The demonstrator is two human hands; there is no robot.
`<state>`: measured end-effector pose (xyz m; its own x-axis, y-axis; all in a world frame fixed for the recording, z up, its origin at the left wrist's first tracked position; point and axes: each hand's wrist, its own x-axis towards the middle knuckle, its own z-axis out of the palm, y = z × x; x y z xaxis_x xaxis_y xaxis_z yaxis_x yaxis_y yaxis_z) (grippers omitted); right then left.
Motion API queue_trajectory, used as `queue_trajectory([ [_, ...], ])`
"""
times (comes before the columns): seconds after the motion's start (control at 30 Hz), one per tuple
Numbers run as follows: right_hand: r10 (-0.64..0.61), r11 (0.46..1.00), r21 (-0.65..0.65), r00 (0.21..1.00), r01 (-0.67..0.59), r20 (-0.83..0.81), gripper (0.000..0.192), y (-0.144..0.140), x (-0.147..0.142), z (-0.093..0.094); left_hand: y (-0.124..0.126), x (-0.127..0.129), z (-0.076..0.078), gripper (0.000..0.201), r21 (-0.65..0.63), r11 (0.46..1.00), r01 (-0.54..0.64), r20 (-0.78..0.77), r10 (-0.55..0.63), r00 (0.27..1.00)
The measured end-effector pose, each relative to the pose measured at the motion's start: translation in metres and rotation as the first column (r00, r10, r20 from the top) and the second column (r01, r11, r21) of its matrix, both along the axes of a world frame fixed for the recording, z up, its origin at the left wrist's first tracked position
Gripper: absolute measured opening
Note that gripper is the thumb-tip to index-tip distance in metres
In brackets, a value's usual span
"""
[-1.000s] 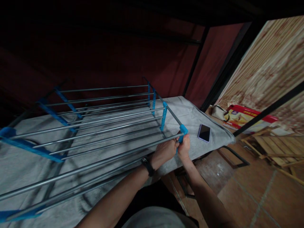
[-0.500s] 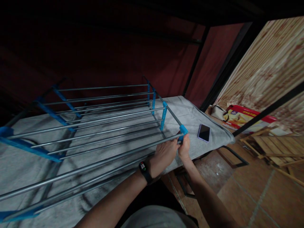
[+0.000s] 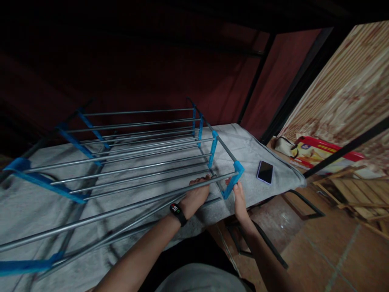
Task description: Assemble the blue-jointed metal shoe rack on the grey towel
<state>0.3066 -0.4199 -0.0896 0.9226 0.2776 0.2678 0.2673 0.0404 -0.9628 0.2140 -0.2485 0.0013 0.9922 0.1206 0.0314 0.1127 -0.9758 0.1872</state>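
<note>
A rack of grey metal rods and blue plastic side pieces lies on a grey cloth-covered surface. My left hand, with a black watch on the wrist, curls around the nearest metal rod from below. My right hand grips the blue corner piece at the rod's right end, just under it.
A dark phone lies on the cloth right of the rack. Past the surface's edge are a tiled floor, a red box, wooden slats, a patterned panel and black metal frame bars.
My left hand slid left along the nearest rod, away from the corner. My right hand dropped below the blue corner piece. The blue side piece now hangs further down from the rod.
</note>
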Motion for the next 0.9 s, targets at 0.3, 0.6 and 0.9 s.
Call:
queue_trajectory([
  [0.3,0.116,0.938,-0.334,0.993,-0.096,0.038,0.042,-0.023,-0.011,-0.033,0.015,0.016,-0.062,0.035,-0.190,0.980,-0.055,-0.133,0.029,0.991],
  [0.6,0.095,0.825,-0.565,0.991,-0.026,0.093,0.026,-0.018,-0.003,-0.045,0.026,-0.003,-0.078,0.042,-0.131,0.984,-0.119,-0.121,0.103,0.987],
  [0.9,0.080,0.746,-0.666,0.990,0.017,0.114,0.033,-0.010,0.001,-0.032,0.013,-0.035,-0.075,0.054,0.124,0.987,-0.105,-0.071,0.114,0.991],
])
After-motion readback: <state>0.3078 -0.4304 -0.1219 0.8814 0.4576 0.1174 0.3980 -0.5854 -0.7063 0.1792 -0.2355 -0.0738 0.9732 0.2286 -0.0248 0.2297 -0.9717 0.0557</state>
